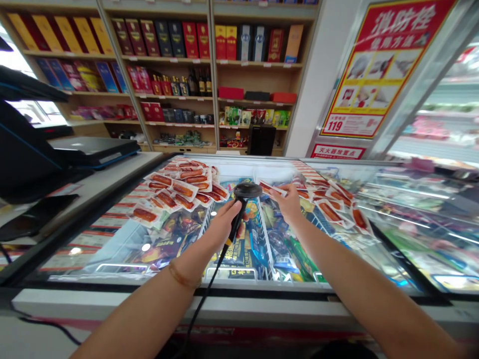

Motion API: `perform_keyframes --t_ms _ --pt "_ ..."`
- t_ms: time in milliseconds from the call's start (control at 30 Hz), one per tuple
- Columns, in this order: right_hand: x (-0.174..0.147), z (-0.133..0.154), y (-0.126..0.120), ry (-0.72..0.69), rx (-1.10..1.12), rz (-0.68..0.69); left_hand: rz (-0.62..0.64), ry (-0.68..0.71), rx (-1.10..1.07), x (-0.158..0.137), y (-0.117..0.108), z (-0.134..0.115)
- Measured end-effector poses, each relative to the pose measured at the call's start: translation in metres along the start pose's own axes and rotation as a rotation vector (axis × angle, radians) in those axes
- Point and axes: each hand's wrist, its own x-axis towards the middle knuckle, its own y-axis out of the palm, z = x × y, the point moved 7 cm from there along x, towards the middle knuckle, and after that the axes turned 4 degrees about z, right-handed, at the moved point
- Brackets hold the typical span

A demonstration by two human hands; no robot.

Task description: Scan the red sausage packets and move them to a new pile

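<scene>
My left hand [228, 219] is wrapped round the handle of a black barcode scanner [247, 190], whose cord hangs down over the freezer's front edge. To its right, my right hand [288, 200] pinches a vacuum-packed sausage [270, 188] by its near end, above the glass and close to the scanner head. A heap of packed sausages [183, 189] lies on the glass to the left of the scanner. A second, smaller group of packed sausages [331, 209] is spread to the right of my right hand.
Under the chest freezer's glass lid [123, 249] are wire baskets with bagged goods. A scale [93, 149] and a dark phone-like slab [37, 214] are on the left counter. Shelves [168, 60] of boxes and bottles stand behind; a red poster [385, 70] hangs at right.
</scene>
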Motion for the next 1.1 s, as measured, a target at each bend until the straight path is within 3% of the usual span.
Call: perform_keyframes --t_ms 167,533,733,967,1100 --pt "-0.001 0.009 -0.006 0.006 -0.046 -0.088 0.023 0.015 0.025 -0.004 0.001 -0.002" --pt "-0.006 0.029 -0.003 -0.049 -0.032 -0.045 0.036 0.021 0.033 -0.006 0.006 -0.003" --pt "-0.007 0.024 0.003 0.006 -0.021 0.019 0.031 0.024 0.048 -0.003 0.002 -0.001" --pt "-0.006 0.027 0.015 0.023 -0.139 0.046 -0.248 0.065 0.017 -0.003 -0.022 -0.017" --pt "0.004 0.053 0.057 -0.063 -0.079 0.197 -0.417 0.156 -0.089 -0.011 -0.052 -0.05"
